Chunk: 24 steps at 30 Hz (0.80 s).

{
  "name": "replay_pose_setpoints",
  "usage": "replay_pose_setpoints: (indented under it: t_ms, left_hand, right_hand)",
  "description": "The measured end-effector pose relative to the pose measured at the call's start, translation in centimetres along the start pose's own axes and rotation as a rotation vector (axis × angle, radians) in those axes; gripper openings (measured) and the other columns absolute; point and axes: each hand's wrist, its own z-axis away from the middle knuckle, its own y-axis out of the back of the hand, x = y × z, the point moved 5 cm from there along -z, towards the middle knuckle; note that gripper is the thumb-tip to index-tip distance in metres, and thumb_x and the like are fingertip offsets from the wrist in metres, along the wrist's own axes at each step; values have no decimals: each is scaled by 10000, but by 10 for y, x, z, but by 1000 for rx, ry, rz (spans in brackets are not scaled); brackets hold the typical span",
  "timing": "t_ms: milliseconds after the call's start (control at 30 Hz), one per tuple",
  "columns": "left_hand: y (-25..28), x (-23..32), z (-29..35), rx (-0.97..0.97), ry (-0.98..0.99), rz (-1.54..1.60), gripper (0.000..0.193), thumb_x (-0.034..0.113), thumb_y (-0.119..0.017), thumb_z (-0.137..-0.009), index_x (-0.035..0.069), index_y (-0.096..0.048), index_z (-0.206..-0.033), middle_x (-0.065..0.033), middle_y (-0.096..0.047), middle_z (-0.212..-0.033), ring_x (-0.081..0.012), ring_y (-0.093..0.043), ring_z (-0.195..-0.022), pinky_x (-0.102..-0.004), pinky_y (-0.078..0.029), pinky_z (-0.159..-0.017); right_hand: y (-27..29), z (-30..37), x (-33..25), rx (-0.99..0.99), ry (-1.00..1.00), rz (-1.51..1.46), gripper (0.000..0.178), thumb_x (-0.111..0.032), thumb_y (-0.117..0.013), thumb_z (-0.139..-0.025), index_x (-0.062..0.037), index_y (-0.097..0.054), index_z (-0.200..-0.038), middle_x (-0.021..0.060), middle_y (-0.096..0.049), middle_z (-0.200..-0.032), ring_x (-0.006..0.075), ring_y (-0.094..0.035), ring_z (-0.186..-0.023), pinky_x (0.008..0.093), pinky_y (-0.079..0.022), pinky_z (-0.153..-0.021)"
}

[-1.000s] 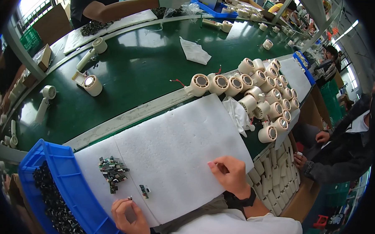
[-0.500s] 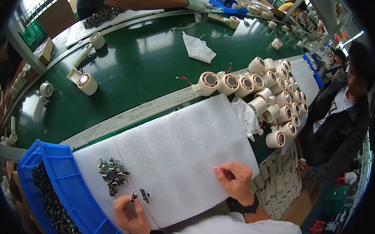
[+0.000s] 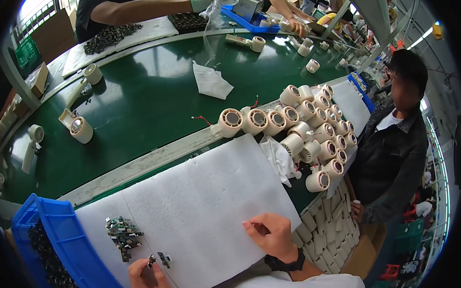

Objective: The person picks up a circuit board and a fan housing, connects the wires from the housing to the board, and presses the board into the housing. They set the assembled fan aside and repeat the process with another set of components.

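My left hand (image 3: 148,278) pinches a small circuit board (image 3: 152,261) between thumb and fingertips, over the near left of a white foam sheet (image 3: 202,194). Just right of those fingers another small circuit board (image 3: 164,260) lies on the foam. Behind it sits a pile of several small circuit boards (image 3: 122,235). My right hand (image 3: 273,237), a dark band at its wrist, hovers above or rests on the foam's right part; I cannot tell which. Its fingers are curled in, and nothing shows between them.
A blue bin (image 3: 77,240) of small dark parts stands at the left. Several cream fan housings (image 3: 254,121) crowd beyond the foam, beside a green belt (image 3: 155,104). White handle pieces (image 3: 327,230) fill a box at right, near a standing person (image 3: 390,146). A gloved co-worker (image 3: 113,10) works opposite.
My view has shifted, so the scene sits lower and further left. Across the belt, the co-worker's gloved hand has raised a clear plastic bag. Both my hands keep nearly the same pose.
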Motion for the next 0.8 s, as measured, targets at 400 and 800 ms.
replay_pose_setpoints:
  t_ms: [400, 800]
  left_hand:
    - [0, 0, 0, -10, -1, -14, 253, -62, -621, -943, -44, -603, -1195, -107, -639, -1120, -196, -642, -1037, -303, -509, -939]
    - [0, -1, -2, -9, -20, -40, 238, -58, -625, -948, -48, -597, -1185, -145, -658, -1128, -197, -642, -1036, -311, -508, -953]
  right_hand:
    - [0, 1, 0, 10, 14, 13, 156, -154, -793, -872, -81, -671, -808, 22, -596, -604, 149, -565, -487, 281, -435, -463]
    - [2, -2, 0, 11, 13, 4, 167, -167, -775, -894, -78, -672, -798, 12, -582, -595, 149, -558, -488, 284, -427, -471]
